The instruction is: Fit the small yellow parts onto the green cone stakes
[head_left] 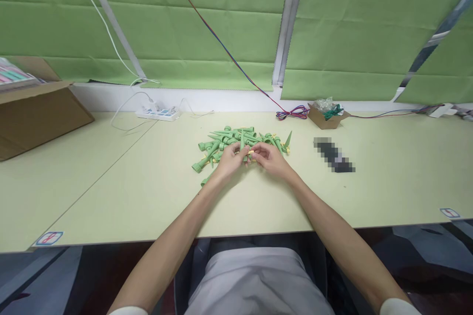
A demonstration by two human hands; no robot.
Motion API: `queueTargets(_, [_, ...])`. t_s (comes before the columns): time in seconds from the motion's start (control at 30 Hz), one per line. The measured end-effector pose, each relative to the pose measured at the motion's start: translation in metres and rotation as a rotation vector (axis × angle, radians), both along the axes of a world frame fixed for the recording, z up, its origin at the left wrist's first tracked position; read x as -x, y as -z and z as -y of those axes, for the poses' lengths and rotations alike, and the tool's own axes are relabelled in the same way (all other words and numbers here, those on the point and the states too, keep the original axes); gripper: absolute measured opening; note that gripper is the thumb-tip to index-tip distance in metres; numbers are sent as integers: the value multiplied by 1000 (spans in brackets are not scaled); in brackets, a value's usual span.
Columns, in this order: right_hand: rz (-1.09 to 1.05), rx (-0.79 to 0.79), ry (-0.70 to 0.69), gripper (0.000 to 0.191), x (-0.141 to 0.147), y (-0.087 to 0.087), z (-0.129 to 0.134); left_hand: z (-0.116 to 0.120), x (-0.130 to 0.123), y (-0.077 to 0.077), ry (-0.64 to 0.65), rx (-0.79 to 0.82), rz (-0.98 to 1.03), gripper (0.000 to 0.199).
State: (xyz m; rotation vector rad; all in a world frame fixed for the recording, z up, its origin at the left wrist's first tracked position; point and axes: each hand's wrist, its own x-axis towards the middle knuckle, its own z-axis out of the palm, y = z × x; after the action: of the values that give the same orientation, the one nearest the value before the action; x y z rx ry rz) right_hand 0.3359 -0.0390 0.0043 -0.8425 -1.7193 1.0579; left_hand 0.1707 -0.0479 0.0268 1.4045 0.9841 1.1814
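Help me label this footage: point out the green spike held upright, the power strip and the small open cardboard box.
Green spike (242, 141), head view: on its tapered shaft.
Power strip (166, 115), head view: on its body.
Small cardboard box (322, 120), head view: on its outer wall.

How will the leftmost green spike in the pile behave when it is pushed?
The leftmost green spike is probably stiff, as its outline looks straight. It may be light, since its wide end appears hollow. Pushed sideways, it might roll in a curve, given its tapered shape.
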Motion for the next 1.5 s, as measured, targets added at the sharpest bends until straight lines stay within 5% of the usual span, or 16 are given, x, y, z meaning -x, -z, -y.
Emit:
queueTargets(0.63, [231, -168, 84, 42, -3, -5, 1, 3, 2, -2, 21, -128, -161, 34])
queueTargets(0.9, [203, -142, 99, 51, -1, -8, 4, 2, 1, -3, 29, -63, -60, 37])
queueTargets(1.2, [84, -101, 12, 29, -3, -4, 4, 1, 3, -2, 72, 165, 157, 36])
queueTargets(1.5, [168, -180, 80, 21, -1, -9, 9, 5, 0, -3, 34, 96, 48, 39])
